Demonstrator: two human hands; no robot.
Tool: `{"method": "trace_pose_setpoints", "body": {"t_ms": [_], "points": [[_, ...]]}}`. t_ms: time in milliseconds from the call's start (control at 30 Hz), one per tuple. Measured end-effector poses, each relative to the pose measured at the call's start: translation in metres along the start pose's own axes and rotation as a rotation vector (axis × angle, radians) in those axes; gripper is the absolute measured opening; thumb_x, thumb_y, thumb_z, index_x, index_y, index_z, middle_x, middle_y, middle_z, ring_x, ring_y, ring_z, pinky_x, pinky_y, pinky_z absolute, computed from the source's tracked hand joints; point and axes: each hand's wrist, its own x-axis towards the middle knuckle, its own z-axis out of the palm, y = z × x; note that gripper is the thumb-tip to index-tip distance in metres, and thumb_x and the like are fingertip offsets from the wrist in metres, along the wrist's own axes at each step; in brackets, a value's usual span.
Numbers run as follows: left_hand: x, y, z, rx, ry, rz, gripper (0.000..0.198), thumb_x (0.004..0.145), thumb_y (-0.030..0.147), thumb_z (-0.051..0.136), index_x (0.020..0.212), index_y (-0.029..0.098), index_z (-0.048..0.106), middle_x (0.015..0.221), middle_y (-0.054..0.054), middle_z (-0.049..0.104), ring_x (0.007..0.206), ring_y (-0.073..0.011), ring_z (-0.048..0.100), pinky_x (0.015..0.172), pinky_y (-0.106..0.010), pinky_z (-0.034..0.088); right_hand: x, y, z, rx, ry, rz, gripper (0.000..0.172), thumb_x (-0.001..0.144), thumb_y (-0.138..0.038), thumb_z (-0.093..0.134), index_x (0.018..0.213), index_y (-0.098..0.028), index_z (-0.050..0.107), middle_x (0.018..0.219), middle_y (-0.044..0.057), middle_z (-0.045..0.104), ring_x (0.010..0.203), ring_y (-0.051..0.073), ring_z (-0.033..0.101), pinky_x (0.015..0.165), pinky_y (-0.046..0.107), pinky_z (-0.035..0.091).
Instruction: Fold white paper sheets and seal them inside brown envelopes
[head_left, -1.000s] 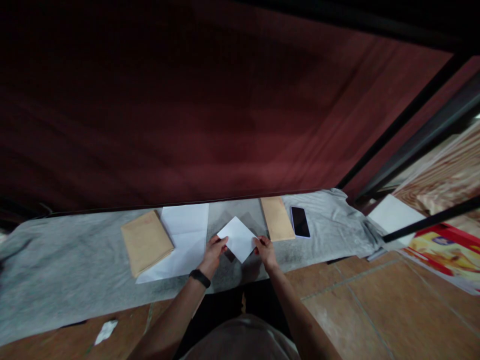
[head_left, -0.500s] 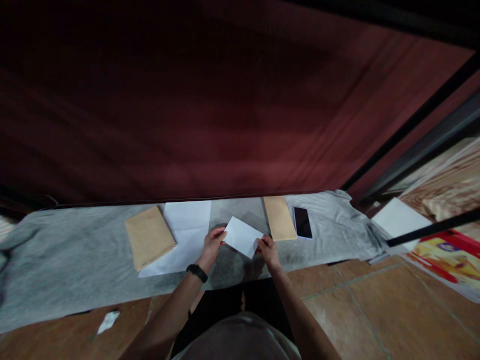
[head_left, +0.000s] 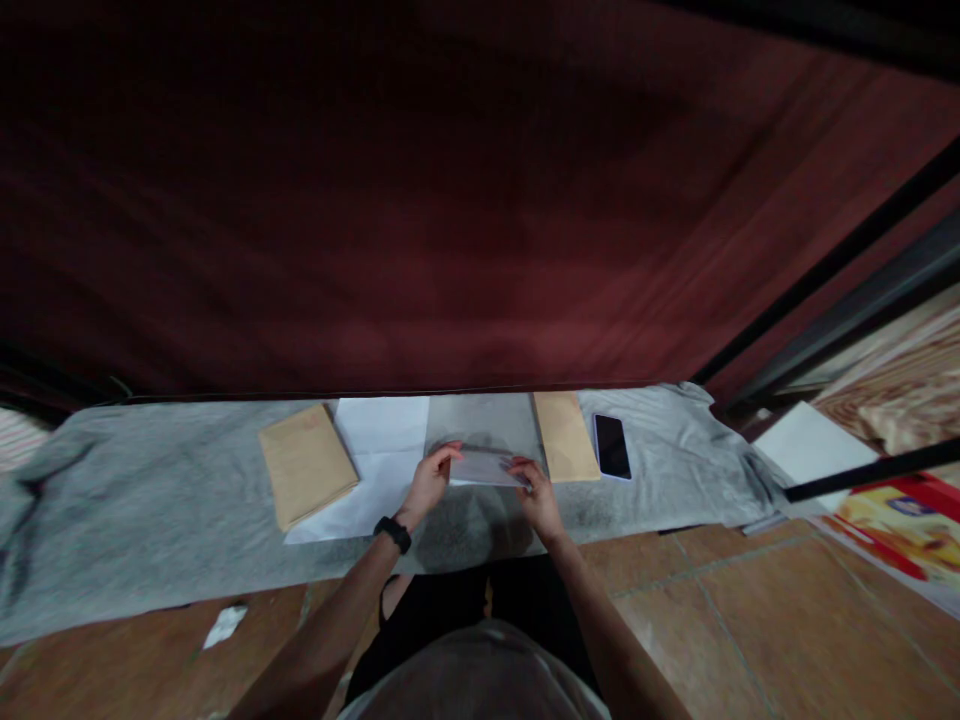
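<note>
We hold a small white paper [head_left: 486, 468] between our two hands, in front of our body and over the grey cloth [head_left: 172, 510]; whether it touches the cloth we cannot tell. Our left hand [head_left: 429, 485] pinches its left end, and our right hand [head_left: 538, 500] pinches the right end, fingers curled. The paper is blurred and seen at a slant. A dark wristband [head_left: 394, 534] circles our left wrist. To the left of our hands we see a large white sheet [head_left: 386, 435] with a crease across it, partly covered by a folded brown paper [head_left: 309, 465]. Beside our right hand lies a brown envelope [head_left: 567, 437], and just right of that a phone [head_left: 613, 446], dark screen up. Behind the cloth rises a dark red panel [head_left: 480, 260]. On the tiled floor [head_left: 675, 630], at our lower left, lies a white scrap [head_left: 225, 627].
</note>
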Motion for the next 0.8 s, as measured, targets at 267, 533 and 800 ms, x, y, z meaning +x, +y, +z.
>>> {"method": "trace_pose_setpoints", "body": {"t_ms": [267,533,800], "points": [[-0.019,-0.012,0.002,0.226,-0.085,0.063,0.029,0.078,0.013,0.054,0.094,0.025,0.076,0.126,-0.006,0.068,0.126,-0.0245,0.056,0.117,-0.045,0.034,-0.035,0.032,-0.002,-0.589,-0.226,-0.255,0.054,0.075,0.002,0.041,0.119,-0.019,0.063,0.136,0.010,0.058,0.126,0.023,0.056,0.108,0.040,0.047],[-0.048,-0.019,0.056,0.803,-0.369,0.332,0.049,0.096,0.034,0.048,0.143,0.019,0.051,0.155,-0.011,0.044,0.148,-0.0270,0.030,0.123,-0.048,0.018,-0.036,0.028,-0.003,-0.656,-0.305,-0.322,0.059,0.084,-0.004,0.044,0.140,-0.020,0.054,0.146,0.009,0.054,0.138,0.023,0.045,0.119,0.048,0.034],[-0.061,-0.028,0.025,0.805,-0.211,0.237,0.059,0.094,0.041,0.051,0.147,0.017,0.046,0.157,-0.013,0.039,0.148,-0.0288,0.030,0.124,-0.049,0.015,-0.039,0.029,-0.009,-0.728,-0.358,-0.341,0.063,0.087,-0.009,0.047,0.148,-0.022,0.045,0.152,0.008,0.047,0.141,0.024,0.042,0.120,0.050,0.032]]}}
